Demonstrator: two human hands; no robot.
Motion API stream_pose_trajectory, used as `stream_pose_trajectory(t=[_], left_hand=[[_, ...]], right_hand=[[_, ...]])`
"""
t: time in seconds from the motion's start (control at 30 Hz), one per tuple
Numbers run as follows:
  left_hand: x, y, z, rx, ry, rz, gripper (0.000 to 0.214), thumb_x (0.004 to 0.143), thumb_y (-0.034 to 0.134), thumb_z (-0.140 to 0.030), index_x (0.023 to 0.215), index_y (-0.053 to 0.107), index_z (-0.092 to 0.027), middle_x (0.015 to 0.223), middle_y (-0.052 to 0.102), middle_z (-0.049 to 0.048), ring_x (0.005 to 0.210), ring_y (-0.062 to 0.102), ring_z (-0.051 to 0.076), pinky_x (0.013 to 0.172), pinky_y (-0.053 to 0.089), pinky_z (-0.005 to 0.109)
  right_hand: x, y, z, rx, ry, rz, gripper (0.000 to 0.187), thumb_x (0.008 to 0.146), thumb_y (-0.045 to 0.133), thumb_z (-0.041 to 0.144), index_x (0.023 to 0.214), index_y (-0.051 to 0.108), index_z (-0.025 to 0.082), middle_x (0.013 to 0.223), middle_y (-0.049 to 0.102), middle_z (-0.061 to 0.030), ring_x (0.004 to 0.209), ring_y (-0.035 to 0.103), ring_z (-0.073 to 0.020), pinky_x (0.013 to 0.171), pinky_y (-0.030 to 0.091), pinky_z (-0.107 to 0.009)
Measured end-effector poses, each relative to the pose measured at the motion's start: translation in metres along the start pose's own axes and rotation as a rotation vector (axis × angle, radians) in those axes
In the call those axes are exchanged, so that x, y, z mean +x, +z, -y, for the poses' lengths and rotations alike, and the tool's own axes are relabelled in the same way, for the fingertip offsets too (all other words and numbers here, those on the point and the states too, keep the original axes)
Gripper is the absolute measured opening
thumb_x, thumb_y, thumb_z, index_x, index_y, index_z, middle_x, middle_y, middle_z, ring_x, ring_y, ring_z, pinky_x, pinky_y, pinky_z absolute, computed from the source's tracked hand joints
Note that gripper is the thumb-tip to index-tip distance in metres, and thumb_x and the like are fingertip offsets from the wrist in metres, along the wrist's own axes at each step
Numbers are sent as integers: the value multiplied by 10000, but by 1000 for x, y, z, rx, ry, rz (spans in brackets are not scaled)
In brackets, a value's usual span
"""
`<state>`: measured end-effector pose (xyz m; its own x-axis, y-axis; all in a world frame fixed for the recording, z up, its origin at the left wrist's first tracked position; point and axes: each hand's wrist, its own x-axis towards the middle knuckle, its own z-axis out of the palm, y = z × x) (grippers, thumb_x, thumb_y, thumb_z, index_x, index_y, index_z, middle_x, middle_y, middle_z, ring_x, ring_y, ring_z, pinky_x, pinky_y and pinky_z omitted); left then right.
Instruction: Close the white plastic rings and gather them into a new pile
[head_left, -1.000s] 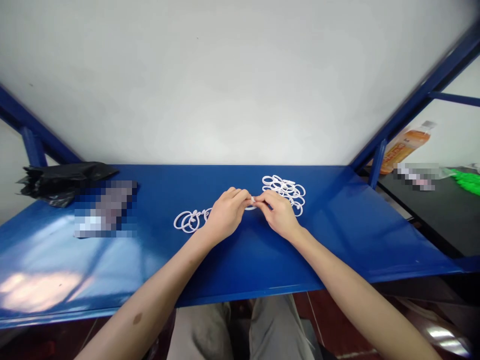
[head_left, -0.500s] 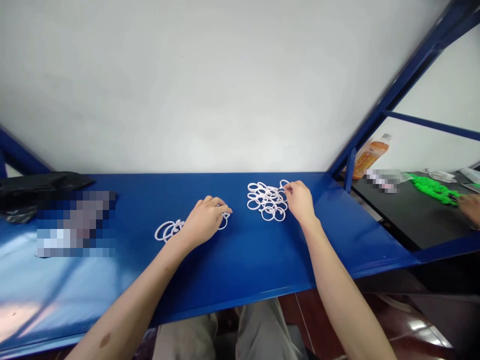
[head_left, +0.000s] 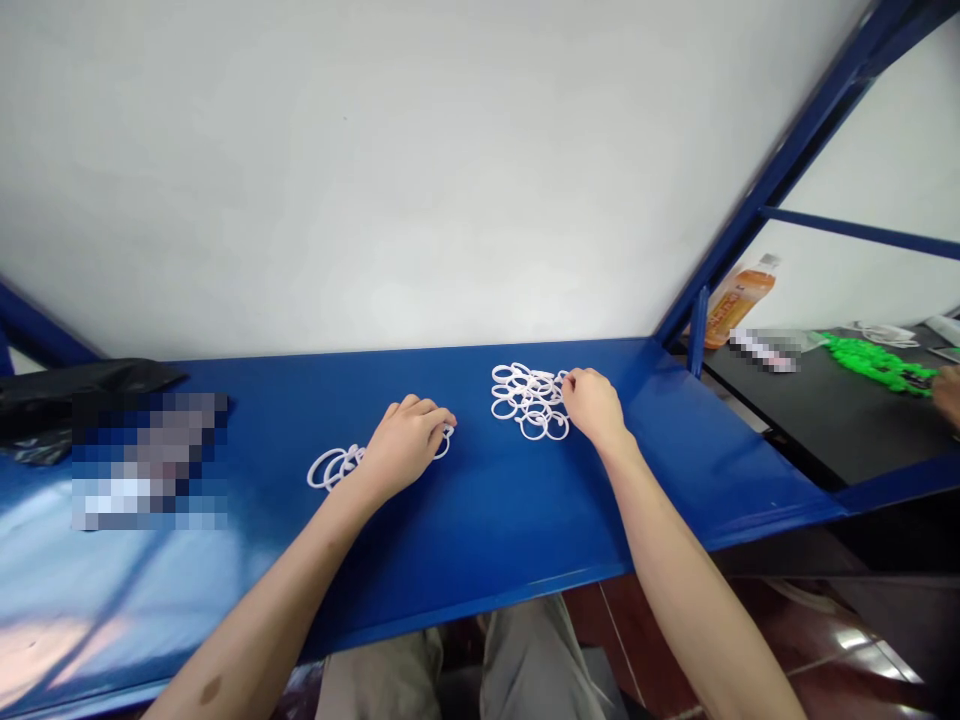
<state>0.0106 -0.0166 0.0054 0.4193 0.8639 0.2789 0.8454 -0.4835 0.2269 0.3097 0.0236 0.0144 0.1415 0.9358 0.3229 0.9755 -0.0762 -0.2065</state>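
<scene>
Several white plastic rings with small knobs lie in an overlapping pile (head_left: 523, 402) on the blue table (head_left: 480, 520). At the pile's right edge, my right hand (head_left: 594, 402) is closed, its thumb and forefinger pinching a white ring that is mostly hidden by the fingers. My left hand (head_left: 405, 440) rests lower and to the left, fingers bent together over another white ring (head_left: 444, 444), which shows past the fingertips. Behind the left wrist, a smaller group of white rings (head_left: 330, 468) lies partly covered by the hand and forearm.
A black plastic bag (head_left: 90, 385) and a blurred-out flat item (head_left: 154, 460) lie at the left. Blue frame bars (head_left: 772, 180) rise at the right. Beyond them, a black table (head_left: 810, 410) carries an orange bottle (head_left: 739, 305) and green stringy material (head_left: 874, 362) near another person's hand (head_left: 949, 395).
My right hand has shifted slightly left and closer to the pile, covering more of the ring at its fingertips. My left hand stays over its ring. The view has tilted a little.
</scene>
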Motion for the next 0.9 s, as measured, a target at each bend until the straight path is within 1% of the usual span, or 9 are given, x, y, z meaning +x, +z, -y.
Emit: stream_pose_trajectory(t=[0.13,0.33,0.53,0.63,0.7,0.77,0.8,0.83,0.9], left_hand=[[0,3,2,-20,30,-22,364,953,385,-162,1007,737,-240,1023,744,79,958,595,273,820,452,425],[-1,2,1,-9,19,5,425,888,381,-77,1038,735,-257,1049,732,70,979,597,269,837,452,416],[-2,0,-2,-14,9,30,402,890,412,-100,1098,724,-245,1081,712,80,1009,599,274,872,457,437],[-2,0,-4,-5,11,33,376,915,415,-121,1101,721,-236,1070,702,86,1003,601,272,862,458,433],[-3,0,-4,2,13,33,364,930,414,-131,1096,720,-239,1057,701,84,995,602,269,853,455,427],[-2,1,-5,1,21,28,353,943,417,-142,1100,717,-242,1043,703,81,989,604,267,845,452,422],[-2,1,-5,-5,27,22,346,949,420,-151,1105,716,-243,1034,704,79,984,606,265,842,452,419],[-2,2,-5,-14,32,14,338,956,425,-161,1112,713,-243,1024,705,78,980,609,263,840,454,415],[-1,3,-6,-42,38,-10,322,961,438,-177,1130,704,-241,1007,704,77,977,617,256,844,460,405]], right_hand=[[-1,2,-1,12,13,-22,260,963,484,226,916,737,180,938,698,-151,769,687,-236,695,505,-334],[-1,0,1,25,31,-24,249,962,500,236,965,744,189,974,699,-157,800,696,-246,718,512,-344],[-3,-7,4,38,87,13,253,968,488,235,990,735,185,1016,684,-170,875,684,-283,746,512,-386],[-1,-8,3,80,74,-50,222,955,506,208,965,725,169,997,676,-173,946,651,-309,776,511,-414],[-1,-9,6,158,-4,-146,197,945,526,197,971,719,166,999,679,-165,1000,619,-318,826,506,-439],[-4,-10,15,297,-157,-237,171,942,553,212,993,712,178,1007,692,-136,1008,603,-298,877,499,-445],[-8,-11,22,380,-251,-256,157,944,566,228,998,709,190,1002,699,-116,991,605,-281,889,500,-438],[-14,-11,31,468,-342,-247,139,947,580,248,992,705,205,991,707,-93,962,613,-259,892,504,-425],[-29,-10,52,596,-505,-119,112,961,590,277,949,692,232,938,713,-56,914,633,-223,860,517,-391]])
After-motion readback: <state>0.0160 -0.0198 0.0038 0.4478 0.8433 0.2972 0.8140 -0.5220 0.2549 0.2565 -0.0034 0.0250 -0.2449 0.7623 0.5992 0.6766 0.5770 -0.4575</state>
